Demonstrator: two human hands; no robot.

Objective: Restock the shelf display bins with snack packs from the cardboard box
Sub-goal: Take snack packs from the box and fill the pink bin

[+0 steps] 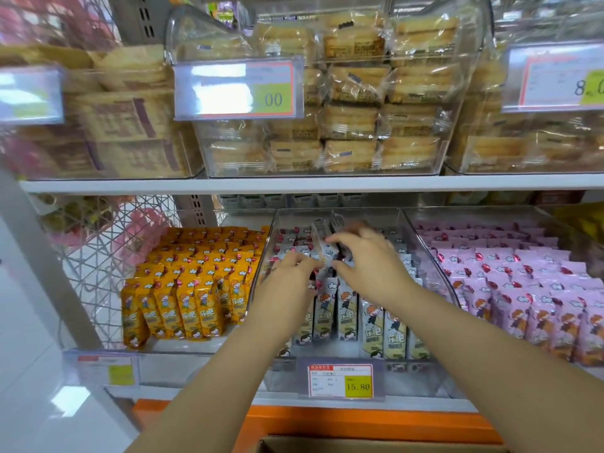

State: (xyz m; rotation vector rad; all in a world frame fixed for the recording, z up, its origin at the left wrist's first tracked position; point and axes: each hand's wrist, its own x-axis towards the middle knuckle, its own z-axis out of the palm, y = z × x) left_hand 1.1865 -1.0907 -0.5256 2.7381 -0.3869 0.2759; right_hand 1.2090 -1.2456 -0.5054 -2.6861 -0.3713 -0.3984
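My left hand (295,268) and right hand (367,256): both bare. My left forearm (228,361): smooth, uncovered along its whole visible length, from the near edge to the wrist. My right forearm (474,348): uncovered likewise, widest at the near right corner. My fingers (343,237): short, rounded; tips blurred, so I cannot make out the nails.

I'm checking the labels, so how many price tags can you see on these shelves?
5. Upper row: left price tag, middle price tag, right price tag. Lower row: blurred tag at left, 15.80 tag in the middle. Others may lie outside the frame.
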